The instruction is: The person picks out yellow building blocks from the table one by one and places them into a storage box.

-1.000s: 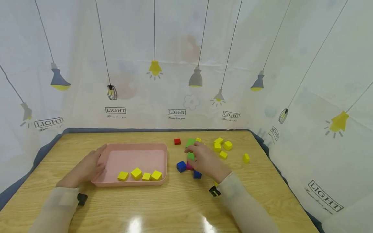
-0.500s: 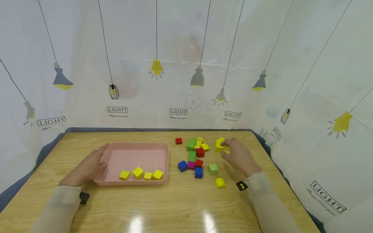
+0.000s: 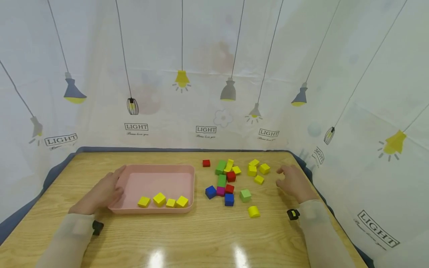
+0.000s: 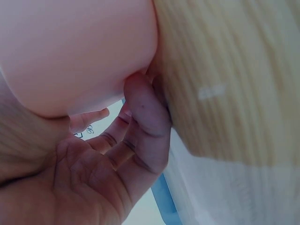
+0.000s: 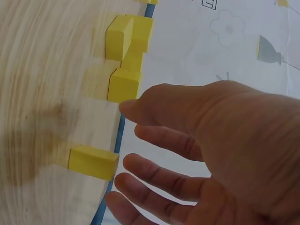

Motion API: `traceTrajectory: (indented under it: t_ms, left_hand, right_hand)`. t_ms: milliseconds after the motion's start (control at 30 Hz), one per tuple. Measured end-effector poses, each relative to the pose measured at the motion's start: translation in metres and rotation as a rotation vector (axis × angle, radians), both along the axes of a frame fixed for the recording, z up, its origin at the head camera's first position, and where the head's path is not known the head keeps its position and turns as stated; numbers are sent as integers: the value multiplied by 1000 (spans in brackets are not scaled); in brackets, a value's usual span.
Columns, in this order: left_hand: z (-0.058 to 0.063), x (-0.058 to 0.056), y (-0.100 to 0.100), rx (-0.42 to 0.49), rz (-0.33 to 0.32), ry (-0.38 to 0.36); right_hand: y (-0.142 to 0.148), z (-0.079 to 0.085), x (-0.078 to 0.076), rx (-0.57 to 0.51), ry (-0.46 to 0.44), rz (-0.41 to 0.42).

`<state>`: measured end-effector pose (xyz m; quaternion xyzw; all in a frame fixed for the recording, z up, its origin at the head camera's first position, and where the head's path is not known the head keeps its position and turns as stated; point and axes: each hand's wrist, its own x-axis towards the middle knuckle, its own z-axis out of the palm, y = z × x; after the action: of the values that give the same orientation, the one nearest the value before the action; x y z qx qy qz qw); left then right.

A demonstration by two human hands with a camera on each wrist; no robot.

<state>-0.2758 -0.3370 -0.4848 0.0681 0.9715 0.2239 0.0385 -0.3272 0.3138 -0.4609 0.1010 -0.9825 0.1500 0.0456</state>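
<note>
My left hand (image 3: 100, 191) holds the left end of a pink tray (image 3: 161, 180), and the left wrist view shows its bent fingers against the tray's outer wall. Several yellow blocks (image 3: 159, 200) lie along the tray's front side. Over at the table's right side, my right hand (image 3: 296, 182) hovers with fingers spread and thumb apart. In the right wrist view, a lone yellow block (image 5: 93, 161) lies on the table just beyond those fingertips; the hand hides it in the head view. Left of this hand sits a group of yellow blocks (image 3: 252, 171).
Between tray and right hand lie green blocks (image 3: 222, 181), red blocks (image 3: 231, 176), blue blocks (image 3: 229, 199) and a magenta block (image 3: 220, 191). Closer to me are a light green block (image 3: 245, 195) and a round-topped yellow block (image 3: 254, 211). A lamp-patterned curtain (image 3: 207, 93) surrounds the table.
My right hand has moved right, from above the mixed-colour blocks, past the yellow group, to the lone yellow block. Blocks it covered now show. The left hand and tray stay put.
</note>
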Motion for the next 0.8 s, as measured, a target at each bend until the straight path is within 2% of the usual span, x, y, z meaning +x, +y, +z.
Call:
traceTrajectory:
  t_ms: [267,433,600,800]
  left_hand:
    - [1,2,1,4,5,-7]
    - [1,1,2,6,8,-5]
    - [1,0,1,-4,4,4]
    - [2,0,1,-5,5,2]
  right_hand:
    - [2,-3,-2,17,-107,-45]
    - [0,-7,-3,-9,-149,-68]
    - [-2,-8,-2,-26,-161,-69]
    - [-7,-7,0,-2,-135,-54]
